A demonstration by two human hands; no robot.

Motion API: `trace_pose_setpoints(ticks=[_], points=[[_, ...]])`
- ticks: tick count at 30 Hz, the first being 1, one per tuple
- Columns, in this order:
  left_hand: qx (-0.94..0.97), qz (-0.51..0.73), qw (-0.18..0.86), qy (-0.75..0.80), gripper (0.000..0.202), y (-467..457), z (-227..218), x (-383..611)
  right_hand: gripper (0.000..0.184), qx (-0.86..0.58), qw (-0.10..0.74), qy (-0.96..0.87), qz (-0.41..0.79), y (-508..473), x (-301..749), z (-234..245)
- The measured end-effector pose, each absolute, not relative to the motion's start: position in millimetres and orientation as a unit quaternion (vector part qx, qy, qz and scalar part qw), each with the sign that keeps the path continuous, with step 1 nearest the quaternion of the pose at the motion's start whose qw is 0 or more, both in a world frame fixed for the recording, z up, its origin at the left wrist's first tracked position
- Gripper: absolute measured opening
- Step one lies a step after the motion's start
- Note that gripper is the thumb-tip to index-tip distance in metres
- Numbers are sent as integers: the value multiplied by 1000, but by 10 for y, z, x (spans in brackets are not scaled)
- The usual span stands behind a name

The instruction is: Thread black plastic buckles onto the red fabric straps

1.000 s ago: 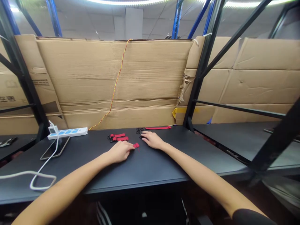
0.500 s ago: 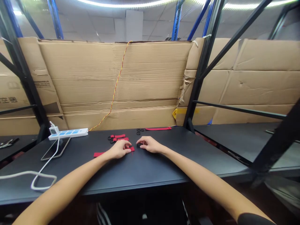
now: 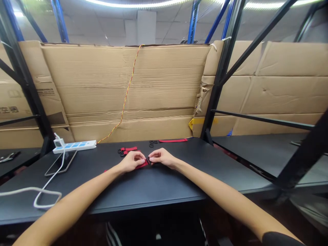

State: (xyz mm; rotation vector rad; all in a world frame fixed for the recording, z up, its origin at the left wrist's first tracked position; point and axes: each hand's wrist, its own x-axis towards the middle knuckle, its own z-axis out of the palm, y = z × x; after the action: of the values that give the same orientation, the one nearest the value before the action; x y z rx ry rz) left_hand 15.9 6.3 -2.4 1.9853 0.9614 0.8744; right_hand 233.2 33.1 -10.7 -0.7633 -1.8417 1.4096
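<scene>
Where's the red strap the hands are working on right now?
In the head view, the red strap lies on the black table between the left hand and right hand.

Your left hand (image 3: 131,161) on a red webbing strap (image 3: 141,165), your right hand (image 3: 162,158) on a black buckle (image 3: 149,160), touching at the strap's end; on your black desk (image 3: 166,184), a further red strap (image 3: 127,150) just beyond, a power strip (image 3: 74,146) well left.

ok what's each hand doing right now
Left hand: closed, pinching a red fabric strap.
Right hand: closed, holding a small black clip against the strap.
</scene>
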Motion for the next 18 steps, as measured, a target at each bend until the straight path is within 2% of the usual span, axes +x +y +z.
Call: trace_pose_setpoints(ticks=[4,8,13,18], points=[[760,369,404,350,28,-23,-4,233,29,-269,318,-725,548,290,2322,-86],[758,384,415,324,31,-100,45,283,32,-270,337,-704,563,282,2304,-97],[792,368,337,351,21,-129,76,276,35,-259,362,-692,568,283,2279,-104],[807,397,264,349,19,-155,127,281,38,-272,380,-694,547,306,2253,-124]])
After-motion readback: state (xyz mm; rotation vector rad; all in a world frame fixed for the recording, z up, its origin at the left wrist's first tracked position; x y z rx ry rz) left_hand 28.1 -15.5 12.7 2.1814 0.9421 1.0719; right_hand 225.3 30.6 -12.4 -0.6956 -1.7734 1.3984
